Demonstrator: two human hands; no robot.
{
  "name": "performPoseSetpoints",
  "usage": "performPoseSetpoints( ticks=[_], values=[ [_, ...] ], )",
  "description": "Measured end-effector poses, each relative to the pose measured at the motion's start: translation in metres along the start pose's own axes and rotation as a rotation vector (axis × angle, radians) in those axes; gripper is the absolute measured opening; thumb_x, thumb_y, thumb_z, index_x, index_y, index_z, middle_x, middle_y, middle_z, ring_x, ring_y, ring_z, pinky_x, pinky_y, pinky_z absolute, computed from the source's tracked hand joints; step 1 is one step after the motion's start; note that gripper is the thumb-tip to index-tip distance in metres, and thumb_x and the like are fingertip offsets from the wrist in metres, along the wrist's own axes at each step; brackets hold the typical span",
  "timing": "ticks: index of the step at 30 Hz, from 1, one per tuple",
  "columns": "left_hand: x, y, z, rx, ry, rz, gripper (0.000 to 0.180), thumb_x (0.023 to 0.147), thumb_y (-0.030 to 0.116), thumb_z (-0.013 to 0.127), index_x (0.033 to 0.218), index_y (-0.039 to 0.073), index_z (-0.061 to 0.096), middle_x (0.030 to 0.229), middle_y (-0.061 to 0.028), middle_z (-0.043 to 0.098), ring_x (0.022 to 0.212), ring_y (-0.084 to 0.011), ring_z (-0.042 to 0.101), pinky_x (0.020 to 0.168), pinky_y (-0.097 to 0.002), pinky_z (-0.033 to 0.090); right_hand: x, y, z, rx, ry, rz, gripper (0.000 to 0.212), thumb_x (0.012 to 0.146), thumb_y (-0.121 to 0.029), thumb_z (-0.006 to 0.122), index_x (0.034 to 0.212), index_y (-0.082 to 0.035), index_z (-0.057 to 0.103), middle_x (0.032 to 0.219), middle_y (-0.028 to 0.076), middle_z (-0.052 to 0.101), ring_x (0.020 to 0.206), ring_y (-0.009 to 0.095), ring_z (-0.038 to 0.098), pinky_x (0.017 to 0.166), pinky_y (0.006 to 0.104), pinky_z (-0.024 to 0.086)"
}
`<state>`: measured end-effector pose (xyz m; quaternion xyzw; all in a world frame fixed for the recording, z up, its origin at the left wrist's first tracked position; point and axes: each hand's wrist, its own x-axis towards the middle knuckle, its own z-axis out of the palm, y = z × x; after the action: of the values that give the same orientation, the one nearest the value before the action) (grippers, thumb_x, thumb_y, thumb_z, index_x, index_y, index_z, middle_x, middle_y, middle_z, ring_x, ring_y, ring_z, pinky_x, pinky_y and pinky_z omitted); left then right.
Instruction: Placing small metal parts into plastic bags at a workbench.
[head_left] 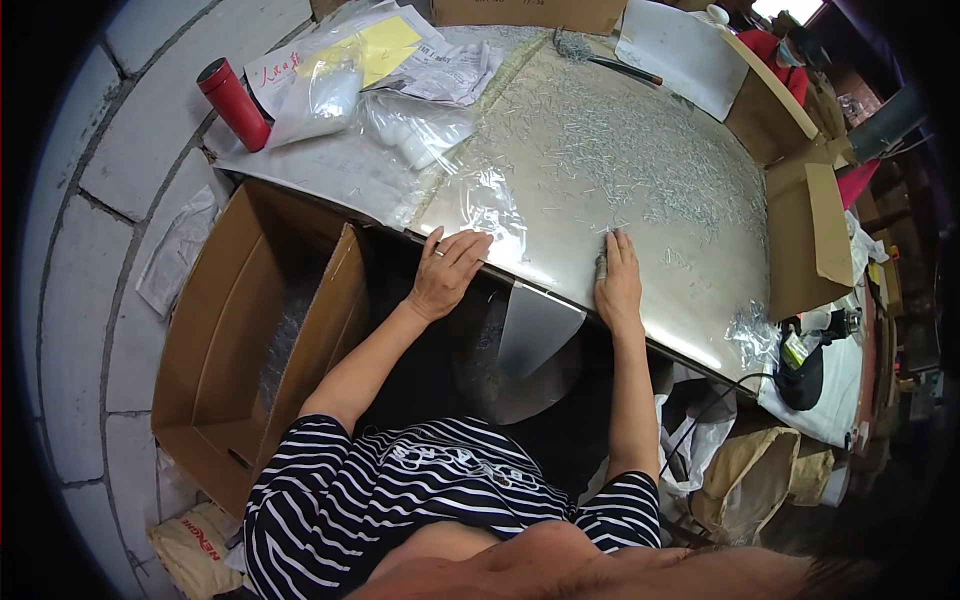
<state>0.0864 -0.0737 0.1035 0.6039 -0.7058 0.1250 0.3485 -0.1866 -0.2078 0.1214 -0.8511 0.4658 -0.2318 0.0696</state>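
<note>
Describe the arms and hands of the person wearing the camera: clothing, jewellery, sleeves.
Both forearms are bare. The left hand wears a thin ring on one finger; the right hand shows no ring or glove. The short sleeves belong to a dark top with thin white horizontal stripes, ending above the elbows. No watch or bracelet shows on either wrist.

Both hands, left hand (446,270) and right hand (618,280), rest flat on table (560,190) strewn with possibly nails (660,170).
</note>
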Motion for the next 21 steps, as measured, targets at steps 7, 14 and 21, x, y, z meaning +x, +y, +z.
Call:
performPoseSetpoints(
  ticks=[7,14,21],
  values=[
    [0.024,0.022,0.006,-0.364,0.102,-0.048,0.002,0.082,0.003,0.062,0.081,0.005,0.062,0.082,-0.0082,0.061,0.082,-0.0266,0.059,0.074,-0.0356,0.046,-0.009,-0.011,-0.011,0.05,0.033,0.048,0.05,0.082,0.005,0.046,0.132,0.002,0.05,0.144,0.019,0.043,0.134,0.035,0.04,0.113,0.0379,0.032],
    [0.032,0.069,-0.019,-0.845,-0.251,-0.171,0.003,0.086,0.001,0.059,0.086,-0.001,0.061,0.077,-0.0109,0.057,0.076,-0.024,0.058,0.068,-0.0317,0.046,-0.061,-0.084,-0.052,0.722,-0.05,0.207,0.035,0.086,-0.009,0.069,0.119,-0.002,0.062,0.098,0.011,0.068,0.092,0.017,0.063,0.083,0.0298,0.048],
    [-0.028,0.077,-0.018,-1.176,-0.738,-0.596,0.008,0.08,0.004,0.069,0.086,-0.002,0.068,0.075,-0.0044,0.068,0.067,-0.0081,0.06,0.062,-0.0242,0.049,-0.138,-0.08,-0.015,1.093,-0.342,0.312,0.019,0.082,-0.001,0.069,0.101,-0.003,0.069,0.075,0.005,0.065,0.063,0.008,0.056,0.056,0.0258,0.047]
  ],
)
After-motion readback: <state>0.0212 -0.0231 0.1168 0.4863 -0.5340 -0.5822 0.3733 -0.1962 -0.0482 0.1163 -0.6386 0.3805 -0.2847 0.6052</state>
